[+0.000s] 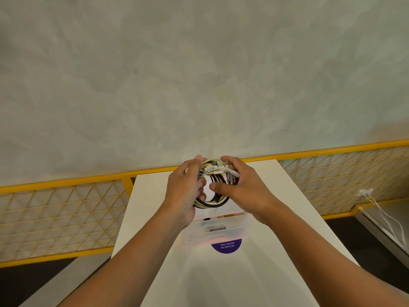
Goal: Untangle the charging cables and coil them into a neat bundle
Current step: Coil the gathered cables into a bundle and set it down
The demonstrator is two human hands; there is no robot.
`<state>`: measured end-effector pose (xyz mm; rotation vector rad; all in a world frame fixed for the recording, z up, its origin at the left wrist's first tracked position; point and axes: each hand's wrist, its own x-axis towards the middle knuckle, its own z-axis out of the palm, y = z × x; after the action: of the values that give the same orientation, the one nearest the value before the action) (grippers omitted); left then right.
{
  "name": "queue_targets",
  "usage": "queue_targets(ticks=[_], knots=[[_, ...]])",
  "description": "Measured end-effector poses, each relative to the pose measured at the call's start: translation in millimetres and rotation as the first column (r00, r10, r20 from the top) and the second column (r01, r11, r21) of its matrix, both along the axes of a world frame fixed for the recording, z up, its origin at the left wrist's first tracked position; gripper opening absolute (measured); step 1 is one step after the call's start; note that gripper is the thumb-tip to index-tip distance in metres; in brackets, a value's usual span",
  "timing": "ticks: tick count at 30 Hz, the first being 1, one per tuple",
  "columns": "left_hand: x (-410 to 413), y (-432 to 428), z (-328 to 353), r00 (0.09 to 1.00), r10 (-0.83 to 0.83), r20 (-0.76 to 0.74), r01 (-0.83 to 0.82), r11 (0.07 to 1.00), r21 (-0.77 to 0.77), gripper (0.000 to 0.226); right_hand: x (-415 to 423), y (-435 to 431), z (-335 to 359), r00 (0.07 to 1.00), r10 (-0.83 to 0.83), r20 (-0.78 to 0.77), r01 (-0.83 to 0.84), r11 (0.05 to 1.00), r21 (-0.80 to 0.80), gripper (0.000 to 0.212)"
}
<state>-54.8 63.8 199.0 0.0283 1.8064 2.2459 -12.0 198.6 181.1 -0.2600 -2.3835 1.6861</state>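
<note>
with left hand point(184, 189) curled round the loops, holding cables point(210, 203) between both hands, above the tabletop point(152, 207); with right hand point(241, 190) gripping the white plug ends. likely to spring open and re-tangle on any slackening of grip.

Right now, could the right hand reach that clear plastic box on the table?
Probably yes: the clear box lies close to the right hand, nothing between, though that hand grips the cable bundle.
</note>
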Motion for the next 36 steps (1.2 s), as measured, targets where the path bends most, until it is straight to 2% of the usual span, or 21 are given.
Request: queue_targets(ticks=[3, 6, 12, 17, 19, 22, 26, 32, 36], knots=[[0.4, -0.6, -1.4, 0.998, 0.011, -0.066, -0.009, 1.000, 0.024, 0.022, -0.1, -3.0, -1.3, 0.997, -0.078, -0.018, 0.077, 0.997, -0.029, 0.081], [1.6, 1.0, -0.1, 0.995, 0.039, -0.088, -0.032, 0.997, 0.076, 0.026, -3.2, -4.4, -4.3, 0.988, -0.155, -0.016, 0.150, 0.975, -0.164, 0.067], [1.4, 6.0, 1.7, 0.992, 0.076, -0.105, -0.063, 0.991, 0.119, 0.025, -8.0, -8.1, -4.1, 0.963, -0.269, 0.011, 0.267, 0.946, -0.186, 0.042], [2.9, 9.2, 3.7, 0.987, 0.105, -0.120, -0.089, 0.987, 0.132, 0.027, -7.2, -10.7, -1.9, 0.967, -0.249, 0.051, 0.253, 0.920, -0.300, 0.030], [2.7, 9.3, 3.7, 0.989, 0.096, -0.117, -0.079, 0.987, 0.139, 0.027, -5.8, -10.5, 0.5, 0.972, -0.233, 0.039, 0.235, 0.934, -0.269, 0.022], [2.6, 8.4, 2.8, 0.993, 0.053, -0.108, -0.039, 0.990, 0.133, 0.027, -6.7, -10.5, 2.4, 0.977, -0.209, 0.038, 0.212, 0.971, -0.113, 0.027], [4.5, 6.2, 1.7, 0.996, -0.031, -0.080, 0.039, 0.994, 0.103, 0.026, -5.6, -13.3, 0.9, 0.987, -0.163, -0.007, 0.163, 0.986, -0.027, 0.031], [1.5, 5.8, -0.5, 0.999, 0.021, -0.043, -0.016, 0.995, 0.101, 0.023, -6.6, -12.3, -1.7, 0.984, -0.163, -0.071, 0.161, 0.986, -0.032, 0.045], [2.2, 6.3, -0.4, 0.999, 0.046, 0.004, -0.046, 0.993, 0.109, 0.029, -9.0, -10.2, 0.1, 0.975, -0.223, 0.005, 0.222, 0.967, -0.128, 0.036]])
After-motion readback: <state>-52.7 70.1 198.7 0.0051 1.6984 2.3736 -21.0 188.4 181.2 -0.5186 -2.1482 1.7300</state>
